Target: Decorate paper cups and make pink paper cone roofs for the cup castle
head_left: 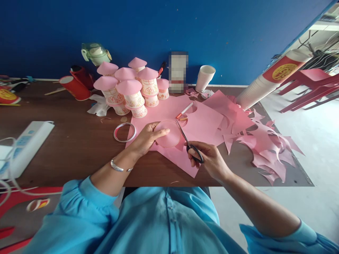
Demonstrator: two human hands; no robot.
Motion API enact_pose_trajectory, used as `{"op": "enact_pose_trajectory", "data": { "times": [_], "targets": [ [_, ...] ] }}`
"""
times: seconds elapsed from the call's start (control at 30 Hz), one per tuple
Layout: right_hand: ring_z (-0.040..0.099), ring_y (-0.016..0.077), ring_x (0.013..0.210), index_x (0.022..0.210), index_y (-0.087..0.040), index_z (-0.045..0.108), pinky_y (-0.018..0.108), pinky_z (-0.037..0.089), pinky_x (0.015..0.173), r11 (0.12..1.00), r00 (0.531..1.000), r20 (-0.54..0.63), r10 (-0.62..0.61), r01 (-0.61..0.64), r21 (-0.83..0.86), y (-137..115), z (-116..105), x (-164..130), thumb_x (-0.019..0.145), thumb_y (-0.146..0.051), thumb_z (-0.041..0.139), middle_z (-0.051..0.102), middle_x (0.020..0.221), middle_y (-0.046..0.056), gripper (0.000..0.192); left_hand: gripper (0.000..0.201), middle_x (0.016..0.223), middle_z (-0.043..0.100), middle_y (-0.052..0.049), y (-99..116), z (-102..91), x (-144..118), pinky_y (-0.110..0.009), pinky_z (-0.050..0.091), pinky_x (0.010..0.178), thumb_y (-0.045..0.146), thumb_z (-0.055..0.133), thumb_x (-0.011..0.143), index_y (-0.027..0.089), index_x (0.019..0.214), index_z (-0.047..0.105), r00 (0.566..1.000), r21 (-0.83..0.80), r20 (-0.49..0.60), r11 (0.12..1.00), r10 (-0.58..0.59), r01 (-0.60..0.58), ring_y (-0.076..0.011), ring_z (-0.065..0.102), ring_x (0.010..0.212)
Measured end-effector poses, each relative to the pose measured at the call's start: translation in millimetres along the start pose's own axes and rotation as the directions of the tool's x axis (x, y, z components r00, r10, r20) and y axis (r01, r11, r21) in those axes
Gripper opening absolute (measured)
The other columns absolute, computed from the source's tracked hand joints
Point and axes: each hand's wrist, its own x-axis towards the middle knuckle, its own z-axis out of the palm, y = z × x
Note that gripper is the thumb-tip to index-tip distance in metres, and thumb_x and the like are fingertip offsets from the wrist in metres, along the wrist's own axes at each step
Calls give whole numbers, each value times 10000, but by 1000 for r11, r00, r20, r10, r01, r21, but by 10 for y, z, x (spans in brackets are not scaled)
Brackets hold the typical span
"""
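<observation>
So the left hand [148, 138] is pinching a round pink paper disc [167, 134], thumb on top w/ fingers curled under it, holding it just above the brown wooden surface [79, 141]. Right hand [209, 158] is closed around the black handles of a pair of black-handled scissors [188, 143], blades pointing up & away from the person and sitting right at the disc's right edge, touching it as far as I can tell. Disc is still joined to a bigger sheet of pink paper [182, 158] hanging down toward the surface's near edge.

Under all that, flat pink paper sheets [203, 120] w/ round holes cut out are lying on the surface, and a white marker pen with a red cap [184, 110] is resting on them just behind the scissors. To the right, a big pile of jagged pink paper offcuts [267, 148] is spreading toward the corner. Left of the left hand, a silver-rimmed tape ring [124, 132] is lying flat, close but not touching.

Further back, a cluster of little paper-cup towers with pink cone roofs [129, 90] is standing near the blue wall [169, 31], a stack of plain white paper cups [204, 78] is upright to its right, and a long sleeve of cups [267, 81] is lying tilted at far right. Silver bracelet [118, 167] on the left wrist, light blue sleeves [87, 201] on both arms.
</observation>
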Motion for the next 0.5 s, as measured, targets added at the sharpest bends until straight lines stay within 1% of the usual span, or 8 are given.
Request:
{"op": "enact_pose_trajectory", "data": {
  "times": [0.07, 0.2, 0.3, 0.5],
  "targets": [
    [561, 100, 519, 871, -164, 743, 247, 447, 480, 1000, 1000, 0, 6, -6, 4, 1, -5, -4, 830, -598, 824, 610, 673, -12, 443, 371, 806, 750, -47, -7, -7, 1, -278, 535, 631, 461, 849, 745, 159, 956, 799, 1000, -2, 3, 1000, 5, -5, -207, 686, 743],
    [555, 98, 512, 854, -161, 743, 252, 443, 476, 1000, 1000, 0, 24, -24, -3, -5, -15, -16, 820, -598, 833, 606, 674, -10, 447, 359, 871, 767, -48, -27, -27, 7, -292, 565, 726, 433, 845, 770, 157, 995, 800, 1000, -26, 29, 1000, -4, 5, -203, 697, 788],
    [564, 104, 509, 930, -158, 760, 253, 440, 467, 1000, 1000, 0, 31, -31, 5, -7, -23, -23, 805, -608, 841, 604, 680, -12, 474, 337, 904, 775, -43, -43, -43, 15, -287, 562, 777, 404, 841, 793, 159, 1021, 802, 999, -56, 53, 998, -11, 14, -188, 696, 809],
    [571, 101, 504, 1021, -153, 782, 238, 424, 444, 1000, 1000, 7, 19, -19, -2, 4, -31, -32, 824, -611, 825, 604, 692, -10, 501, 341, 920, 785, -54, -44, -47, 20, -282, 555, 785, 382, 849, 784, 149, 1029, 807, 998, -77, 59, 997, -12, 17, -191, 697, 826]
  ]
}}
